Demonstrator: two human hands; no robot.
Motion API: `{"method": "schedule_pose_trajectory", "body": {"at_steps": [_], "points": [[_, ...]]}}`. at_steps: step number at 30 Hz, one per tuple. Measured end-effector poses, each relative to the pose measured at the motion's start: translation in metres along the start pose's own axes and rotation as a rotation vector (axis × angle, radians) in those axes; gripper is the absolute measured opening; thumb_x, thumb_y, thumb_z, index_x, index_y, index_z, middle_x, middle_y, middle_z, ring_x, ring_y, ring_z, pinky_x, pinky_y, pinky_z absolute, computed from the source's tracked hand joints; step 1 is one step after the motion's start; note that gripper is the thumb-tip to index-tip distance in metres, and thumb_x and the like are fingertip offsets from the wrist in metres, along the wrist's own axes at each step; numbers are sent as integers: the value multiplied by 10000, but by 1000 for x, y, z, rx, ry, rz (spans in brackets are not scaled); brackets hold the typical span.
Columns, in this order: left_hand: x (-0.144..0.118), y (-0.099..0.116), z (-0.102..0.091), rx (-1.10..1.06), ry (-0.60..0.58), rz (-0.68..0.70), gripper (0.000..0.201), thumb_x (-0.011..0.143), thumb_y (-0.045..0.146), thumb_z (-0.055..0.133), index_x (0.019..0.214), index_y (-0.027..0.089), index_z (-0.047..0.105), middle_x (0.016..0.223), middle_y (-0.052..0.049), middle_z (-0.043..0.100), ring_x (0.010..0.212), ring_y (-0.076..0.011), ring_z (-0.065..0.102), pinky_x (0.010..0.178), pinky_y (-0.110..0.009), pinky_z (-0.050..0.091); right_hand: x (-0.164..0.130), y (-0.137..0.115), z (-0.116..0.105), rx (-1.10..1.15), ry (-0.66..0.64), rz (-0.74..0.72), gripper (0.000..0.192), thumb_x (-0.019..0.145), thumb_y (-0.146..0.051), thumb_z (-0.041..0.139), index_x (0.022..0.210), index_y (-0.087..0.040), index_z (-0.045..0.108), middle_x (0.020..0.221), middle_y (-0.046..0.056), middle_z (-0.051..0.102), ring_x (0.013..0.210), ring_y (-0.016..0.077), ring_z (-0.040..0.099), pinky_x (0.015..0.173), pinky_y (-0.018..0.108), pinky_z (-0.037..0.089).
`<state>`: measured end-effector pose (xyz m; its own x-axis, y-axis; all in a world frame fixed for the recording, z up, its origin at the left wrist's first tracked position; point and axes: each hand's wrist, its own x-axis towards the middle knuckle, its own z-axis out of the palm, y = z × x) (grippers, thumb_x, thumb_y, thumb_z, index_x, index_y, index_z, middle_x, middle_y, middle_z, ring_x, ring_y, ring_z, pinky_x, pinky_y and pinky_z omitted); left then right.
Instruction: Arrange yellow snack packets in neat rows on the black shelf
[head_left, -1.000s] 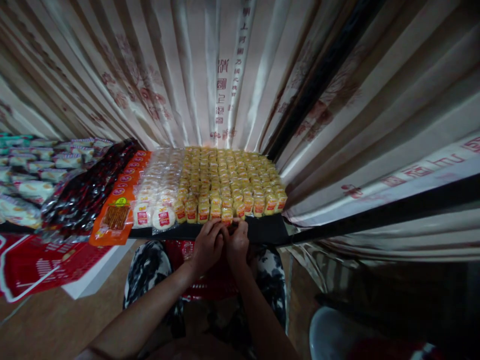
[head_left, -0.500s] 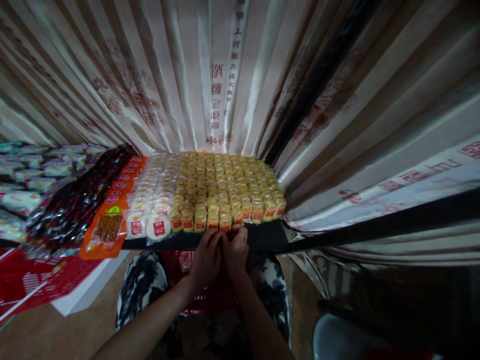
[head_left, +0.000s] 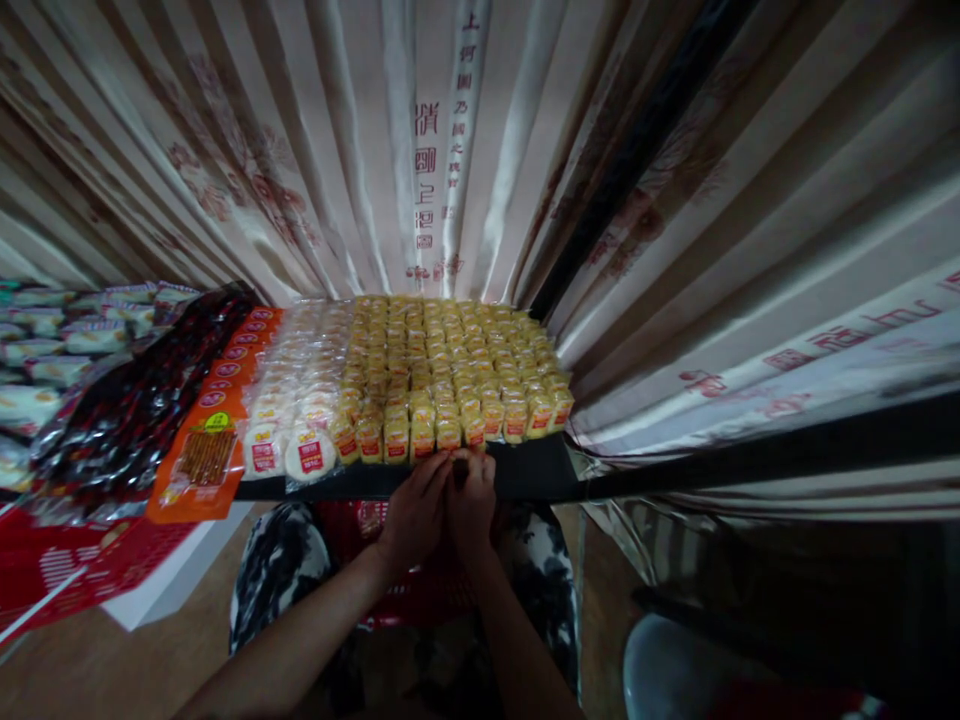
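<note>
My left hand [head_left: 417, 508] and my right hand [head_left: 472, 502] meet at the front edge of a black shelf [head_left: 536, 470]. Their fingers are closed and the fingertips press together; a small dark spot shows between them, too small to name. Just beyond the fingertips stand rows of small yellow wrapped snack packs [head_left: 448, 432] with red labels. To the left of these are round white snacks in clear wrappers [head_left: 311, 455], also with red labels.
An orange snack bag [head_left: 201, 455] and dark glossy packets [head_left: 112, 430] lie left, with white packs [head_left: 45, 350] beyond. Pleated curtains [head_left: 337, 150] rise behind. Below are a red basket [head_left: 420, 600] between my knees, a red carton [head_left: 67, 570] and a pale rounded object [head_left: 660, 670].
The view has shifted slightly, so the snacks on the left sit a little further left. My hands stay together at the shelf edge, with small finger movements.
</note>
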<state>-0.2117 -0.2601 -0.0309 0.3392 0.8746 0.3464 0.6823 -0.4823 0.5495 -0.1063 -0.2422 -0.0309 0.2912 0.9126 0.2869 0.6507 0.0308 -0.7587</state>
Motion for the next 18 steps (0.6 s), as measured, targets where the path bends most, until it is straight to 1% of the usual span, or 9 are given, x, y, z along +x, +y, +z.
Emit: {"method": "schedule_pose_trajectory", "body": {"at_steps": [3, 4, 6, 8, 10, 14, 18], "points": [[-3, -4, 6, 63, 35, 44, 459, 903, 148, 316, 1361, 131, 343, 1348, -145, 443, 1268, -202, 404, 1045, -376, 399, 0, 1, -5, 56, 54, -50, 152, 850, -267, 427, 874, -199, 560, 915, 70, 535, 896, 200, 534, 798, 353, 459], [-4, -6, 8, 86, 54, 63, 467, 901, 143, 313, 1368, 121, 324, 1335, -154, 451, 1264, -208, 408, 1035, -385, 410, 1, 2, -7, 70, 74, -64, 168, 856, -261, 422, 903, -188, 565, 928, 80, 545, 926, 208, 526, 827, 374, 452], [-4, -7, 11, 125, 85, 84, 479, 900, 136, 306, 1378, 104, 295, 1316, -171, 462, 1259, -217, 413, 1019, -396, 425, 2, 4, -10, 75, 104, -65, 232, 868, -251, 414, 1019, -158, 562, 983, 108, 548, 970, 219, 510, 853, 399, 443], [-3, -6, 13, 156, 93, 74, 484, 899, 137, 306, 1381, 97, 282, 1307, -178, 465, 1255, -220, 416, 1012, -398, 431, 3, 6, -11, 58, 110, -49, 311, 877, -243, 404, 1138, -136, 535, 1040, 133, 527, 991, 223, 502, 857, 399, 445], [-1, -3, 14, 188, 96, 49, 481, 898, 138, 309, 1377, 100, 287, 1295, -173, 475, 1243, -217, 430, 1007, -392, 435, 5, 8, -9, 38, 98, -42, 349, 882, -237, 394, 1192, -136, 519, 1061, 140, 508, 986, 221, 510, 846, 387, 453], [1, 0, 16, 260, 113, 51, 468, 889, 133, 323, 1356, 99, 321, 1263, -166, 503, 1211, -219, 463, 986, -372, 444, 5, 10, -4, 25, 90, -67, 364, 890, -228, 377, 1217, -146, 514, 1078, 142, 505, 975, 215, 528, 829, 370, 466], [-2, 1, 16, 275, 125, 56, 474, 882, 126, 324, 1356, 105, 322, 1297, -166, 479, 1225, -219, 447, 980, -368, 435, 4, 9, -6, 47, 81, -101, 360, 884, -217, 382, 1208, -136, 518, 1079, 145, 524, 992, 213, 529, 846, 372, 467]]}}
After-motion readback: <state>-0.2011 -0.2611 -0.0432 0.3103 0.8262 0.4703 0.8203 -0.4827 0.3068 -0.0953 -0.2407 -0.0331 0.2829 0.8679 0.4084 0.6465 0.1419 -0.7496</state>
